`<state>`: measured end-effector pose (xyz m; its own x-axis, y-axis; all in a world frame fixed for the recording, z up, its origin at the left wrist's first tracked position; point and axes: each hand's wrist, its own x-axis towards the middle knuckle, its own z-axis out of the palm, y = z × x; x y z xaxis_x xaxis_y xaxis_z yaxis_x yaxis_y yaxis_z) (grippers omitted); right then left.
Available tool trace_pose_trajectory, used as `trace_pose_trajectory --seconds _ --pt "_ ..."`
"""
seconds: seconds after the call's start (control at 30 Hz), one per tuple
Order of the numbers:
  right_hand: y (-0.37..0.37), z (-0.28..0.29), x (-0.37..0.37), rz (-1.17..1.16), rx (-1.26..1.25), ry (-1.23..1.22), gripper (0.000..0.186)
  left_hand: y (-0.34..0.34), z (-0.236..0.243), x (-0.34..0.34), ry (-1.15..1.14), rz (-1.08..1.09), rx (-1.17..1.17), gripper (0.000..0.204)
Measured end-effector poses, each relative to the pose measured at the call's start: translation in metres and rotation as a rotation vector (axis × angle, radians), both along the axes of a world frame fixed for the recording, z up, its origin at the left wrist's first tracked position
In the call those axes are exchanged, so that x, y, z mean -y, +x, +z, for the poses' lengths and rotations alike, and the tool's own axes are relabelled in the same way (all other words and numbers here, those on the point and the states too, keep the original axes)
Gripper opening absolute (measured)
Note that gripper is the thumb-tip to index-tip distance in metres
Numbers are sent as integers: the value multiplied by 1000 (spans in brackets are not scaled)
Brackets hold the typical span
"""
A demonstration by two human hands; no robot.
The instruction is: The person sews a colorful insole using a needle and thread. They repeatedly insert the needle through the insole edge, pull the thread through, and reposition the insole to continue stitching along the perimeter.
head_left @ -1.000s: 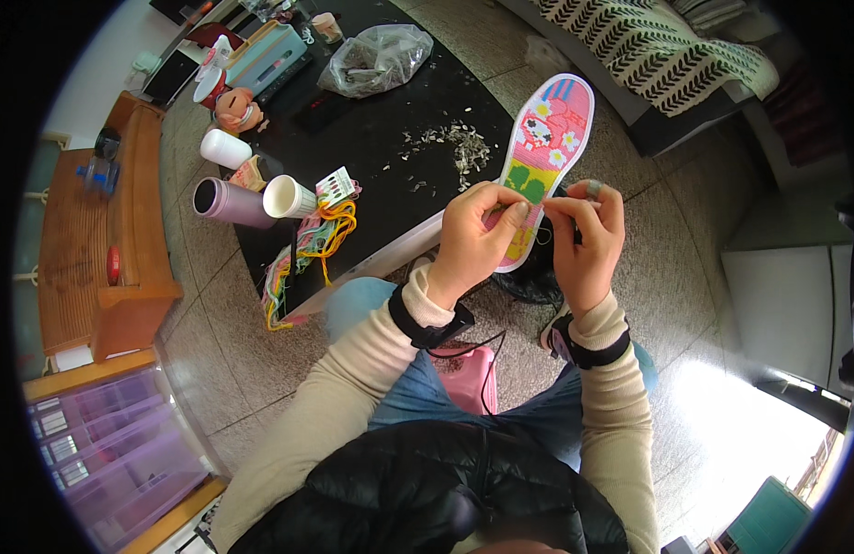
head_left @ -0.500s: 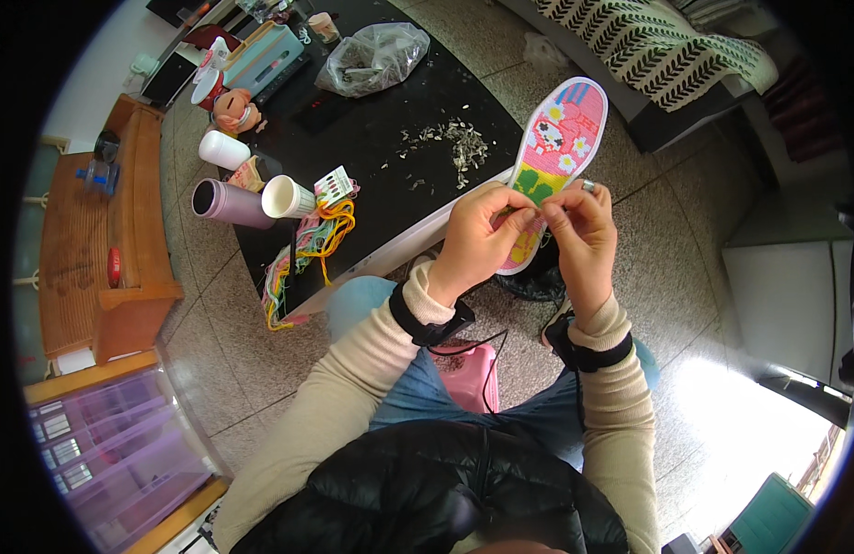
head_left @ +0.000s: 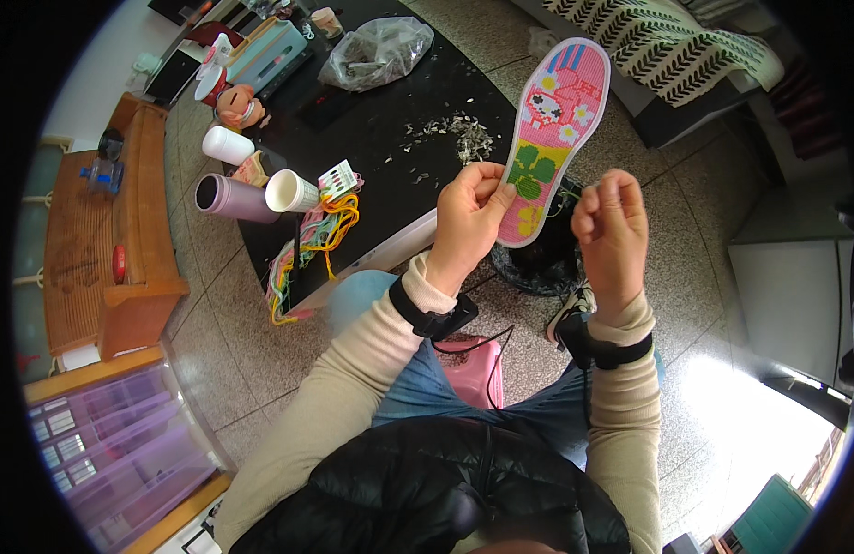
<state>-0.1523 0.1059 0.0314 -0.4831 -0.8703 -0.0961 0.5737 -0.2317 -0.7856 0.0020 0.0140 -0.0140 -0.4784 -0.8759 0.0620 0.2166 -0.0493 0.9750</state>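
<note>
My left hand (head_left: 473, 212) grips the lower left edge of a cross-stitched insole (head_left: 554, 118), which shows pink, white flowers, green leaves and yellow patches. My right hand (head_left: 612, 231) is off to the right of it, fingers pinched on a thin green thread (head_left: 570, 194) that runs from the insole; any needle is too small to make out. Colourful embroidery threads (head_left: 321, 235) with a card (head_left: 339, 180) hang over the table's edge to the left. Below the insole is a black-lined bin (head_left: 529, 272), partly hidden.
The black table (head_left: 362, 129) holds seed husks, a plastic bag (head_left: 376, 51), a white cup (head_left: 291, 192), a purple tumbler (head_left: 233, 201), a white bottle and a figurine. A wooden cabinet stands left, a draped sofa (head_left: 658, 51) upper right. A pink object (head_left: 469, 374) lies between my legs.
The insole and my left hand have moved up. My right hand has left the insole's middle and moved out to the right, drawing the green thread away from it.
</note>
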Motion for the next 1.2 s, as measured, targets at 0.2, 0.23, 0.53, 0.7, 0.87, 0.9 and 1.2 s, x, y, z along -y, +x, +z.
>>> trace_pose_trajectory --seconds 0.2,0.23,0.53,0.7,0.87,0.9,1.2 --pt "14 0 -1 187 73 39 11 1 0 -1 65 8 14 19" --pt "21 -2 -1 200 27 79 11 1 0 -3 69 6 4 19" --pt "32 -7 3 221 -110 335 18 1 0 -7 1 12 22 19" --pt "32 -8 3 220 -101 328 17 -1 -1 -8 -12 26 -5 18" --pt "31 -8 3 216 -113 318 16 -2 1 -7 -32 32 -11 16" --pt "31 -8 3 214 -114 319 16 -1 1 -8 -27 24 -8 16" --pt "21 -8 0 306 -18 319 14 0 2 -1 -511 108 101 8"
